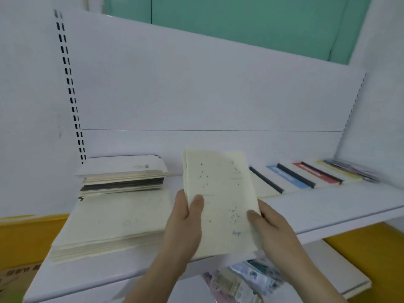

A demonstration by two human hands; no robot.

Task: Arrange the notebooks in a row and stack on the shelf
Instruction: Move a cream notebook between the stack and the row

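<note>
Hands grip one cream notebook (pixel 220 202) above the white shelf (pixel 328 206): the left hand (pixel 185 217) clamps its left edge, thumb on the cover, while the right hand (pixel 269 224) pinches the right edge. To the left lie a cream stack (pixel 113 224) and, behind it, a mixed stack (pixel 124 176). Farther right, a row of notebooks (pixel 314 173) overlaps along the shelf.

Matt cream paper notebooks (pixel 220 200) – smooth white painted-metal shelf (pixel 328 206), glossy plastic packets (pixel 244 278) below
</note>
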